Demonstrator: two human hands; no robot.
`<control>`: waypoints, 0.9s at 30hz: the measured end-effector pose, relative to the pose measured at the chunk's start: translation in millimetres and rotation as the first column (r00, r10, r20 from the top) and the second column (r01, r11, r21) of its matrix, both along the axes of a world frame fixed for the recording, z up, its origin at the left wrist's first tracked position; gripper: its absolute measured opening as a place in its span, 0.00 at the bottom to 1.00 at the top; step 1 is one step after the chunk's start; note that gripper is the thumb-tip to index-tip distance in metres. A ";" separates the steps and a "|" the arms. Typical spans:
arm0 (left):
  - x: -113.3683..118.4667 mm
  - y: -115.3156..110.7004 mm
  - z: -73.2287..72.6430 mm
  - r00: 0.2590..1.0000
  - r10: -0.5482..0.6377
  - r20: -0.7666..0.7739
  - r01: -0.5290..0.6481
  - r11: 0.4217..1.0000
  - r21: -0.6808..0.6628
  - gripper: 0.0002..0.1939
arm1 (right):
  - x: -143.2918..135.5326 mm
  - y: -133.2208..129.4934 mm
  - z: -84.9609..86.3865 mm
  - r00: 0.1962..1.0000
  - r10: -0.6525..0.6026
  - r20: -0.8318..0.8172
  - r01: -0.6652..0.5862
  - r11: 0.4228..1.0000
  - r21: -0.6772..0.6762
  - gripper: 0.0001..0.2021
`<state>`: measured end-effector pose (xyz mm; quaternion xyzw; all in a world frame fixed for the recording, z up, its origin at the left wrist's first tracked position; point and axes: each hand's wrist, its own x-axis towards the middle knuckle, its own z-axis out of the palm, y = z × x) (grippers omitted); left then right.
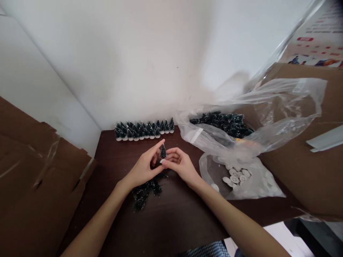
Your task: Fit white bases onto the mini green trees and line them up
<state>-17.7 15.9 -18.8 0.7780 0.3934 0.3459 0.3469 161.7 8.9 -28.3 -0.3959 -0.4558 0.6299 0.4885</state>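
At nine o'clock from the work, torn brown cardboard [32, 178] leans in, its edge ragged and creased. Further along, from ten o'clock to just past twelve, a cluster of miniature trees [142, 131] stands upright on the dark, smooth tabletop [184, 214] near the white wall [150, 64], bristly green with pale flecks and round white bases. Between six and seven o'clock, a loose heap [146, 194] of dark bristly pieces lies partly behind the left forearm.

The left hand [144, 166] curves about a small tree [163, 151] at the centre of the dial, index finger by its tip and thumb near its foot; I can't tell whether those fingers press on it. The right hand [184, 166] pinches the tree's white base [162, 161] between thumb and fingers, keeping it upright above the table.

Towards two o'clock, a crinkled clear bag [292, 94] lies over a mass of dark green trees [225, 123]. Between three and four, another clear plastic bag [262, 182] holds round white discs [235, 176]. At three o'clock rises a brown carton [308, 160]; above, at two, a printed sheet [321, 35] carries a red label [305, 39], its lettering too blurred to read.
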 end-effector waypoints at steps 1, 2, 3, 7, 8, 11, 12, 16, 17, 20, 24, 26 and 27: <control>-0.1 0.1 0.1 1.000 0.002 -0.006 -0.002 1.000 0.007 0.36 | -0.1 0.1 -0.5 1.000 0.002 0.010 -0.003 1.000 0.008 0.20; -0.2 0.2 0.4 1.000 0.004 -0.013 -0.003 1.000 0.017 0.35 | -0.1 0.0 -0.9 1.000 0.005 0.018 -0.005 1.000 0.017 0.21; -0.2 0.4 0.9 1.000 0.006 -0.019 -0.006 1.000 0.027 0.33 | -0.2 -0.1 -1.1 1.000 0.007 0.025 -0.007 1.000 0.024 0.21; 0.4 0.3 3.0 0.999 0.020 -0.028 -0.019 0.999 0.037 0.31 | -0.2 -1.3 0.0 0.999 0.009 0.036 -0.011 0.999 0.042 0.21; 0.6 0.2 3.3 0.999 0.023 -0.029 -0.022 0.999 0.035 0.32 | -0.1 -1.6 0.5 0.999 0.009 0.042 -0.011 0.999 0.045 0.21; 0.6 -0.3 3.2 0.999 0.025 -0.040 -0.024 0.999 0.031 0.35 | 0.1 -2.6 1.8 0.998 0.009 0.063 -0.013 0.998 0.059 0.21; 0.5 -0.4 3.0 0.999 0.025 -0.043 -0.023 0.999 0.030 0.36 | 0.2 -2.8 2.0 0.998 0.011 0.069 -0.015 0.998 0.062 0.21; -0.4 -0.8 2.7 0.998 0.023 -0.051 -0.021 0.999 0.038 0.33 | 0.3 -2.9 0.9 0.996 0.016 0.086 -0.022 0.997 0.071 0.21; -0.6 -0.8 2.6 0.999 0.022 -0.050 -0.020 0.999 0.042 0.32 | 0.3 -2.8 0.4 0.996 0.018 0.089 -0.024 0.997 0.071 0.21; -1.1 -0.7 2.3 0.999 0.021 -0.045 -0.019 0.999 0.048 0.30 | 0.2 -2.3 -0.8 0.995 0.026 0.097 -0.033 0.997 0.070 0.22; -2.3 0.5 1.1 0.997 0.039 -0.061 -0.035 0.997 0.068 0.29 | 0.4 -2.2 -1.2 0.994 0.034 0.107 -0.043 0.996 0.080 0.22; -3.3 1.2 0.5 0.996 0.052 -0.067 -0.047 0.996 0.082 0.29 | 0.6 -2.4 -1.3 0.993 0.036 0.115 -0.046 0.995 0.089 0.22; -3.9 1.5 0.4 0.996 0.058 -0.068 -0.051 0.994 0.094 0.28 | 0.8 -2.6 -1.4 0.992 0.036 0.122 -0.048 0.994 0.094 0.22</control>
